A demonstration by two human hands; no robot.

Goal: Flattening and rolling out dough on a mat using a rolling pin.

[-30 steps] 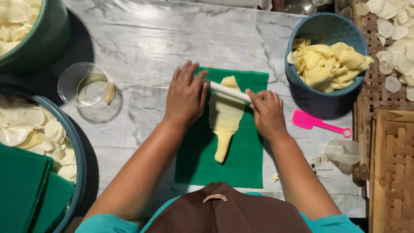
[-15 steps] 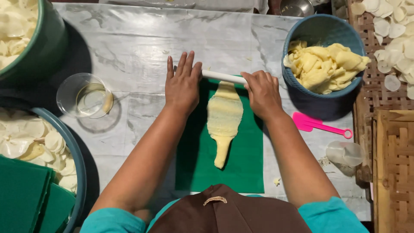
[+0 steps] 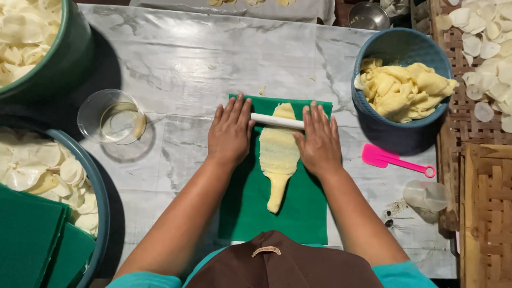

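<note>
A thin white rolling pin (image 3: pixel 277 121) lies across a strip of pale yellow dough (image 3: pixel 278 154) on a green mat (image 3: pixel 304 208) on the marble table. My left hand (image 3: pixel 230 130) presses flat on the pin's left end. My right hand (image 3: pixel 319 140) presses flat on its right end. The dough is flattened wide under the pin and tapers to a narrow tail towards me.
A blue bowl of yellow dough pieces (image 3: pixel 401 88) stands at the right, with a pink scraper (image 3: pixel 394 160) and a clear cup (image 3: pixel 426 194) nearer me. A glass bowl of oil (image 3: pixel 112 117) sits left. Two big bowls of white round chips (image 3: pixel 32 32) and folded green mats (image 3: pixel 32 245) fill the left side. Woven trays (image 3: pixel 488 213) are at the right.
Both hands have pushed the rolling pin away from me along the dough, towards the mat's far edge. The dough strip has grown longer and flatter.
</note>
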